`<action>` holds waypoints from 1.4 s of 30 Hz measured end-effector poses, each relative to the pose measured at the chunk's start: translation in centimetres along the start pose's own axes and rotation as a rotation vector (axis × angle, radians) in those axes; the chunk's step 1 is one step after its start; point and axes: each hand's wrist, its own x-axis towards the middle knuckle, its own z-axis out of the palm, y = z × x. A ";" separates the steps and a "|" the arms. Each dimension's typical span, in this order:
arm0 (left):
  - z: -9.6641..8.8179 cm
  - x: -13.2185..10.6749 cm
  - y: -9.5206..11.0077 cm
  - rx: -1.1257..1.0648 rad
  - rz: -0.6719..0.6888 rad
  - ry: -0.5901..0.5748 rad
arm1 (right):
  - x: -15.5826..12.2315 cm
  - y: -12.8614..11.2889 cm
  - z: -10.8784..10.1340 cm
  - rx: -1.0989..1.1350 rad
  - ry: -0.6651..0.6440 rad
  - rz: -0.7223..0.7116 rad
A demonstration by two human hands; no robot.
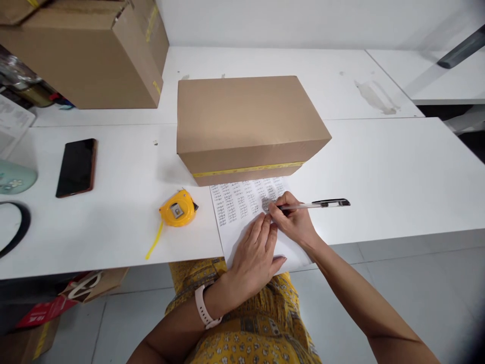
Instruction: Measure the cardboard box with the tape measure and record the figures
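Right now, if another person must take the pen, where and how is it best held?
Probably by the black free end of the pen, pinched across its slim width, from the right: that end sticks out past the right hand, which grips near the writing end, over the written sheet.

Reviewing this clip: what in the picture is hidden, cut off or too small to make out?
All in the head view:
- Handwriting on the paper: too small to read reliably.
- Paper under the left hand: covered by that hand.
- Paper's top edge: hidden by the cardboard box.
- Markings on the tape measure's yellow blade: too small.
- Pale green object: cut off by the left edge.
- Grey bar: cut off by the right edge.
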 end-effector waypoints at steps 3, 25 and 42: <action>0.0 0.0 0.0 0.008 0.007 0.004 | 0.0 0.0 0.0 0.017 -0.011 0.012; -0.2 0.1 0.1 0.035 0.012 -0.003 | 0.0 0.2 0.0 0.019 0.012 0.002; -0.4 0.1 0.0 0.071 0.023 0.008 | 0.1 -0.2 0.0 0.003 0.064 0.010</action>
